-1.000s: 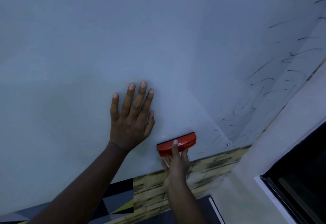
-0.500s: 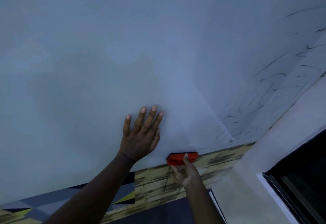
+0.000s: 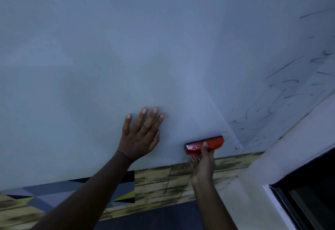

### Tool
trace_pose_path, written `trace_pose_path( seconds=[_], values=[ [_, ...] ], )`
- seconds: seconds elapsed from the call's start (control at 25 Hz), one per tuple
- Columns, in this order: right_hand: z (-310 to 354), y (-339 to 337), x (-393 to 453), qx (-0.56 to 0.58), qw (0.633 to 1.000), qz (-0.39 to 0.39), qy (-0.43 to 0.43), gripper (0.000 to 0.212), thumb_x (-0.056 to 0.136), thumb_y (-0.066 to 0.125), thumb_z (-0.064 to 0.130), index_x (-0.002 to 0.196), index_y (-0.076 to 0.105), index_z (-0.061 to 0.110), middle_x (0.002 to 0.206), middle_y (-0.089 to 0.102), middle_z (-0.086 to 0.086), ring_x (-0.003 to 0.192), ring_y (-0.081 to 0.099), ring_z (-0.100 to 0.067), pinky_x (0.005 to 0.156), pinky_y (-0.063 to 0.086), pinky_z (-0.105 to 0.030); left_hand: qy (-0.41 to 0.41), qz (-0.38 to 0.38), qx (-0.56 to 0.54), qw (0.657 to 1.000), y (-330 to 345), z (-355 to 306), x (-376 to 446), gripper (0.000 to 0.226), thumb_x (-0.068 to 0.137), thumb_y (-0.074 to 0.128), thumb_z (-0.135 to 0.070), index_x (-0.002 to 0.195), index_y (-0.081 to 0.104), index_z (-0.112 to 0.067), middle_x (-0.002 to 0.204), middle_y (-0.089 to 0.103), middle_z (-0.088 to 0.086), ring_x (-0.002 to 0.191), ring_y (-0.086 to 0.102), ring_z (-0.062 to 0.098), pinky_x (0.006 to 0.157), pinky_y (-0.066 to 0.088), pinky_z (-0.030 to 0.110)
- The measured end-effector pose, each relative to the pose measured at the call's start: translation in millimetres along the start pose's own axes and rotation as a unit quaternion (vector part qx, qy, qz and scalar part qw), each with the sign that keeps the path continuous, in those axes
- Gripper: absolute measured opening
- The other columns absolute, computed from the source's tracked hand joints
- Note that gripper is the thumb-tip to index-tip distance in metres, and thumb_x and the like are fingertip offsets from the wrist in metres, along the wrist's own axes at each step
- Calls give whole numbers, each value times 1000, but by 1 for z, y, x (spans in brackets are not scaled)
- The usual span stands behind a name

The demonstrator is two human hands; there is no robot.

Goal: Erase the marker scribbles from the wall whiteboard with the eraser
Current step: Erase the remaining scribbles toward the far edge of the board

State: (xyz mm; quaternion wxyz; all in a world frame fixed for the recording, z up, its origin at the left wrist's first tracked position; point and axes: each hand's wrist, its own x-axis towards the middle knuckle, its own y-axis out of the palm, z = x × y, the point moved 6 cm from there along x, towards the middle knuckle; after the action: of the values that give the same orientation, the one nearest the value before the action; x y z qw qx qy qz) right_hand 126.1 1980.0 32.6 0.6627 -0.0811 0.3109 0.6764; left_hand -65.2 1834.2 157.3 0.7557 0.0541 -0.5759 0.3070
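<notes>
I see the flat pale wall whiteboard point(image 3: 126, 48) filling most of the view. My left hand point(image 3: 139, 137) lies flat on it, left of the red plastic block eraser point(image 3: 204, 144), which my right hand point(image 3: 203, 164) holds against the board's lower edge. Thin dark marker scribbles point(image 3: 282, 92) lie right of the eraser. A brick-patterned wall strip point(image 3: 163, 179) runs below the board; a dark-framed window point(image 3: 308, 193) lies at lower right.

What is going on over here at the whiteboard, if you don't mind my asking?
A person is wiping marker scribbles off a wall whiteboard. The right hand grips a red eraser against the board near its bottom edge, while the left hand rests flat on the board with fingers spread. The area around the hands looks clean; black scribbles remain to the right of the eraser, so the job isn't finished.
</notes>
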Motion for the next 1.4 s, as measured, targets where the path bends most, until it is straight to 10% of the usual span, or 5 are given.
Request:
trace_pose_path(
  seconds=[0.24, 0.4, 1.16, 1.4],
  values=[
    [8, -19, 24, 4, 1000, -23, 17, 59, 99, 64, 47, 150, 49, 23, 124, 67, -7, 93, 69, -23, 72, 50, -33, -60, 15, -22, 998, -8, -10, 3, 77, 98, 64, -34, 167, 34, -16, 177, 21, 6, 164, 17, 29, 132, 6, 56],
    [-6, -55, 65, 1, 991, -2, 136, 63, 96, 65, 51, 143, 53, 11, 125, 61, -15, 102, 62, -27, 101, 52, -46, -109, 11, -12, 994, -12, -33, 24, 74, 95, 73, -37, 161, 44, -21, 165, 35, 1, 160, 23, 29, 123, 17, 65],
    [-143, 23, -24, -25, 939, 195, 283, 51, 99, 65, 19, 138, 48, -9, 128, 63, -35, 122, 62, -47, 108, 50, -52, -2, 83, -33, 996, -28, -34, 19, 64, 98, 74, -24, 158, 52, -18, 168, 42, 5, 154, 39, 26, 120, 35, 53],
    [-62, -32, 32, 15, 987, 62, 145, 56, 102, 59, 36, 145, 50, -1, 127, 63, -27, 88, 72, -32, 69, 64, -35, 17, 94, -46, 994, -32, -13, 4, 65, 105, 67, -24, 164, 42, -21, 173, 33, 0, 159, 33, 21, 126, 26, 47]
  ],
)
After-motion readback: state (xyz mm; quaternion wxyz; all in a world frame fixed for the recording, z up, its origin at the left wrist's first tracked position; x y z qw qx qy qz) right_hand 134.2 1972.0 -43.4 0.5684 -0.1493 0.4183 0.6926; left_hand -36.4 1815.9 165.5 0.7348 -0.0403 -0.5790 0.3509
